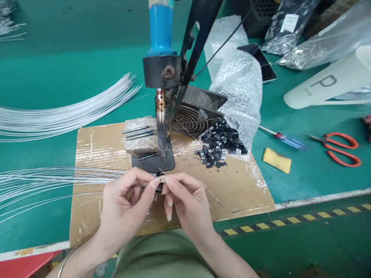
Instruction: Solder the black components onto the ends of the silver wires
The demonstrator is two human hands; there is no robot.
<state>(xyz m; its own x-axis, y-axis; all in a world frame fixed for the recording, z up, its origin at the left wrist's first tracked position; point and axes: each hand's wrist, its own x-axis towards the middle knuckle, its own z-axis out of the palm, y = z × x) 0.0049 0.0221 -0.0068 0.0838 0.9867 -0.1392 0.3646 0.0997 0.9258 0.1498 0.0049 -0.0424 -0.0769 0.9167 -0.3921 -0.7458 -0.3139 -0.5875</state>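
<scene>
Both hands meet over the cardboard sheet, just in front of a soldering-type hot tool with a blue handle and a downward metal nozzle. My left hand pinches a thin wire between thumb and forefinger. Fingertips almost touching it, my right hand pinches the same spot, and a thin wire sticks out past its fingers. The exact joint between the fingertips is mostly hidden. To the left, a bundle of thin white wires runs toward the left hand. Small black pieces lie piled beyond the right hand.
A larger wire bundle lies at the left. Behind the nozzle stand a round-grilled fan and a block with metal rods. Bubble wrap, a screwdriver, a yellow sponge, orange-handled pliers and a white cup are at the right.
</scene>
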